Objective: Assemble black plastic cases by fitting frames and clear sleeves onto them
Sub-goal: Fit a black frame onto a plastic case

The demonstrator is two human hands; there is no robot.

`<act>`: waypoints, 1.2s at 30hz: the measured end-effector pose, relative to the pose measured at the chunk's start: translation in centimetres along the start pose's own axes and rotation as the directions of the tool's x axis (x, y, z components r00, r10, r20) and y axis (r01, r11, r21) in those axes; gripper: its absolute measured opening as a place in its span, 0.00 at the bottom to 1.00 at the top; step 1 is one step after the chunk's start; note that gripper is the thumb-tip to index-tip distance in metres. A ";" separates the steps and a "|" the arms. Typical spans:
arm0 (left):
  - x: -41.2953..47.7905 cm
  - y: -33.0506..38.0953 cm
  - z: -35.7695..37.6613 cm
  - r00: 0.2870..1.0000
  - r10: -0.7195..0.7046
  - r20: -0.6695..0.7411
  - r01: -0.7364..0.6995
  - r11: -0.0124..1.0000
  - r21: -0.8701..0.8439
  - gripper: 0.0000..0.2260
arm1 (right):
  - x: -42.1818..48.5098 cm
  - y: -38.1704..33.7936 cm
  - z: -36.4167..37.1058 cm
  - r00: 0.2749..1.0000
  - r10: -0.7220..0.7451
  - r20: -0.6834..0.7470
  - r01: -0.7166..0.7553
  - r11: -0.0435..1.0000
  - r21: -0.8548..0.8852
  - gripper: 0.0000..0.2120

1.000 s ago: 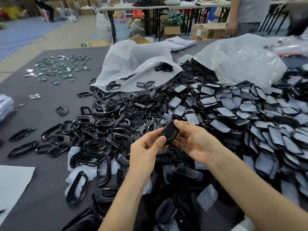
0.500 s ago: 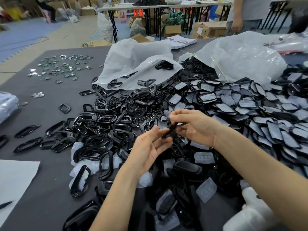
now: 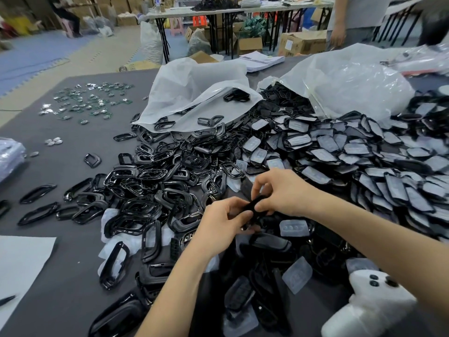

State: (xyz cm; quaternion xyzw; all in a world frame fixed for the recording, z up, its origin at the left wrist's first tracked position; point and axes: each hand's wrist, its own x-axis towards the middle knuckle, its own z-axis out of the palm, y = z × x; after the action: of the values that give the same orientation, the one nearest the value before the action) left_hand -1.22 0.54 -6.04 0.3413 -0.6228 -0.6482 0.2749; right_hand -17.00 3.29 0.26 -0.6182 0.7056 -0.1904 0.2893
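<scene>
Both my hands hold one small black plastic case [image 3: 255,207] over the middle of the dark table [image 3: 60,276]. My left hand [image 3: 222,223] grips its near end from below. My right hand [image 3: 279,190] pinches its far end from above, fingers curled over it. Most of the case is hidden between the fingers. A heap of glossy black frames [image 3: 145,190] lies to the left. Black cases with clear sleeves [image 3: 364,152] are piled on the right. One clear sleeve [image 3: 292,227] lies just under my right wrist.
Two white plastic bags [image 3: 194,93] spill parts at the back of the table. Small green and silver pieces [image 3: 90,103] are scattered far left. A white sheet [image 3: 19,263] lies at the near left edge. A person [image 3: 349,20] stands beyond the table, near cardboard boxes.
The case has turned from face-on to edge-on between my fingers. Both hands have closed in tighter around it, and my right fingers now curl over its top.
</scene>
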 end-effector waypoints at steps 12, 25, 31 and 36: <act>0.1 -0.4 -1.4 0.981 0.036 -0.189 -0.102 0.929 -0.356 0.07 | 5.8 2.8 -3.2 0.968 0.036 -0.248 -0.135 0.909 -0.396 0.09; 0.2 -0.7 -1.7 0.976 0.051 -0.212 -0.134 0.908 -0.397 0.08 | 5.5 2.3 -3.1 0.972 -0.038 -0.234 -0.086 0.862 -0.500 0.10; 0.3 -0.6 -1.7 0.961 0.048 -0.271 -0.166 0.887 -0.431 0.09 | 5.3 -1.4 2.0 0.979 -0.195 -0.053 0.145 0.861 -0.487 0.09; 0.3 -0.7 -2.0 0.944 0.052 -0.325 -0.186 0.899 -0.397 0.09 | 6.3 -1.2 5.1 0.964 -0.212 -0.159 0.067 0.777 -0.626 0.12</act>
State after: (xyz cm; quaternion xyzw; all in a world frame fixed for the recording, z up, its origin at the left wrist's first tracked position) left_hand 0.22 -0.95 -6.78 0.3309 -0.4373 -0.6882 0.4750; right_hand -13.20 -2.69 -3.94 -0.7043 0.7084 -0.0388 -0.0231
